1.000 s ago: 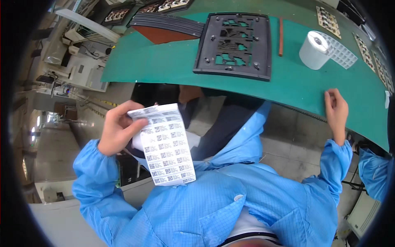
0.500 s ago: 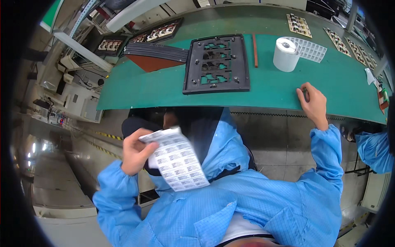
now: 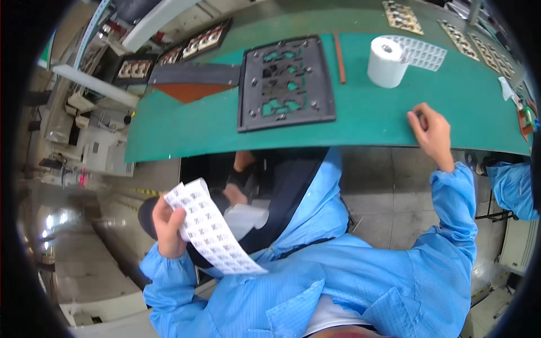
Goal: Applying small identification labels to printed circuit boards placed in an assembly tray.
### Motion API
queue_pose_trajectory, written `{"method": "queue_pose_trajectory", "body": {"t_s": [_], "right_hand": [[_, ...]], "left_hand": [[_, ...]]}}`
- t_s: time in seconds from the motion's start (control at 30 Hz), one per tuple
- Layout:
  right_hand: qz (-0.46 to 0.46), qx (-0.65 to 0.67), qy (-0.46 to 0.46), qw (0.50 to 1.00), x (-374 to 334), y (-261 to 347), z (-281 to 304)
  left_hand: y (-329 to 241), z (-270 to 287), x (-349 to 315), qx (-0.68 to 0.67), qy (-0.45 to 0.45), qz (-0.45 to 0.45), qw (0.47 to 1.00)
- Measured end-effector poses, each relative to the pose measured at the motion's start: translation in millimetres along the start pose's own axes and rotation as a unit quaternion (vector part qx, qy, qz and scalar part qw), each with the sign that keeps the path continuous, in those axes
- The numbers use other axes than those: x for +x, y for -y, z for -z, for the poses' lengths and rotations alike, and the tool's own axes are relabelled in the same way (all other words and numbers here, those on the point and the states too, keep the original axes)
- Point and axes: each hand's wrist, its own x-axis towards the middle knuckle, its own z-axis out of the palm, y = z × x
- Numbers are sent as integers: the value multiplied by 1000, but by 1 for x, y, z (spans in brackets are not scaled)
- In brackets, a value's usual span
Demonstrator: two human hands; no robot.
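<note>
My left hand (image 3: 168,228), low on the left in front of the table edge, pinches a strip of white labels (image 3: 217,239) between thumb and fingers. Rows of small black print cover the strip, which hangs toward my chest with its top end curled. Beside it is a pale, partly see-through sheet (image 3: 247,219); whether the two are joined I cannot tell. My right hand (image 3: 433,135) rests on the green mat (image 3: 372,121) by its front edge, fingers curled in, with nothing visible in them. Beyond it stands a white label roll (image 3: 387,70), its printed tail (image 3: 424,53) lying behind.
A black fixture frame (image 3: 243,107) with cut-outs lies mid-table. Left of it a dark panel (image 3: 194,75) lies over a red-brown board (image 3: 194,92); right, a thin brown strip (image 3: 340,59). Circuit boards (image 3: 403,18) sit at the back. Another person's blue sleeve (image 3: 511,188) shows far right.
My left hand has moved left and down with the label strip, which has turned to show more rows. The pale sheet has come into sight. The view has shifted slightly; my right hand stays on the mat.
</note>
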Motion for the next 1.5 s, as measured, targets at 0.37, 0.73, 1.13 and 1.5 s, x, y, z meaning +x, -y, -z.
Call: {"method": "queue_pose_trajectory", "body": {"t_s": [0.37, 0.73, 1.13, 1.5], "right_hand": [[21, -38, -69, 997, 0, -15, -10], [-12, -39, -70, 997, -4, -21, -14], [-32, -36, -43, 998, -3, -23, -13], [-23, -79, -29, 996, 0, -22, -9]], "left_hand": [[11, 7, 20, 6, -17, 7, 1000], [-4, 8, 19, -7, -61, 16, 998], [-5, 23, 22, -22, -109, 9, 994], [13, 39, 70, -28, -18, -8, 999]]}}
